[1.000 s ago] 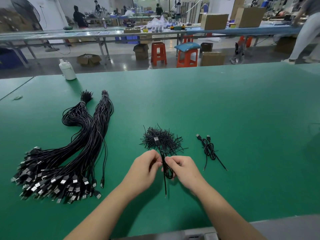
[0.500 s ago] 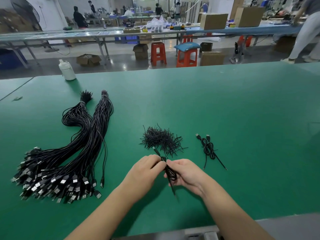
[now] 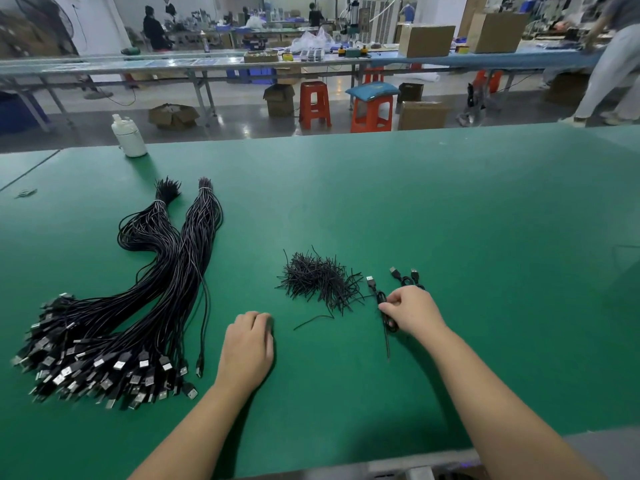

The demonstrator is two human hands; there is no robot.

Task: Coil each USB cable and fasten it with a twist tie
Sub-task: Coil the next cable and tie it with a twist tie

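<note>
coiled cable (image 3: 381, 299) pinched in r hand (image 3: 414, 311) fingers; l hand (image 3: 247, 341) off it

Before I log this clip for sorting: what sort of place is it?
Likely a factory assembly floor: a green workbench with bulk cables, long work lines behind, stacked cartons and stools.

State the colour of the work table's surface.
Green; the work table shows it plainly in the head view.

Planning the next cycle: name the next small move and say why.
Probably the right hand sets its coiled cable beside the finished cable, while the left hand, resting empty on the table, reaches for the loose cable bundle.
</note>
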